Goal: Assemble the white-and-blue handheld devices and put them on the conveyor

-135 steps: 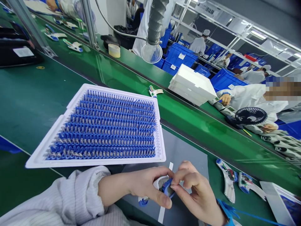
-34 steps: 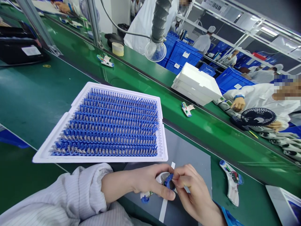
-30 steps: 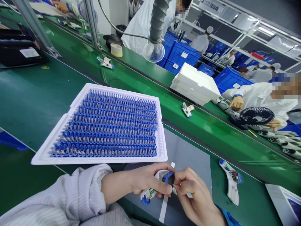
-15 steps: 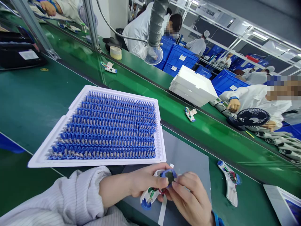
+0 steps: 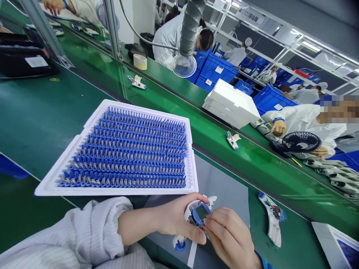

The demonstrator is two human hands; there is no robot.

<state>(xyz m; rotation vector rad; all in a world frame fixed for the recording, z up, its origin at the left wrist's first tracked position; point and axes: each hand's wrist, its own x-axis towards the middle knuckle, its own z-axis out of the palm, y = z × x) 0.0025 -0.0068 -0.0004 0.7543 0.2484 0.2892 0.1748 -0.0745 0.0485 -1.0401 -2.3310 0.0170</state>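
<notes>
My left hand (image 5: 179, 218) is wrapped round a white curved device housing (image 5: 189, 210) with wires and a green board inside and a blue cap at its lower end. On the housing sits a blue-framed display (image 5: 201, 213), tilted. My right hand (image 5: 228, 231) pinches the lower right edge of that display frame with thumb and fingers. A grey mat (image 5: 235, 194) lies beneath both hands. Behind my left forearm stands a white tray (image 5: 193, 172) filled with rows of blue parts (image 5: 134, 149) holding small metal pieces.
Another open housing (image 5: 273, 220) lies right of the mat. Two open assemblies (image 5: 233, 140) (image 5: 137, 82) rest on the green belt (image 5: 207, 138). Beyond it are white boxes (image 5: 231, 104), a black fan (image 5: 301, 142) and a person's hand (image 5: 278, 127). A white-edged tray (image 5: 325, 239) is at the lower right.
My left thumb has moved off the display and lies lower across the housing. The display frame and housing have turned in my hands. The assemblies on the belt have shifted right.
</notes>
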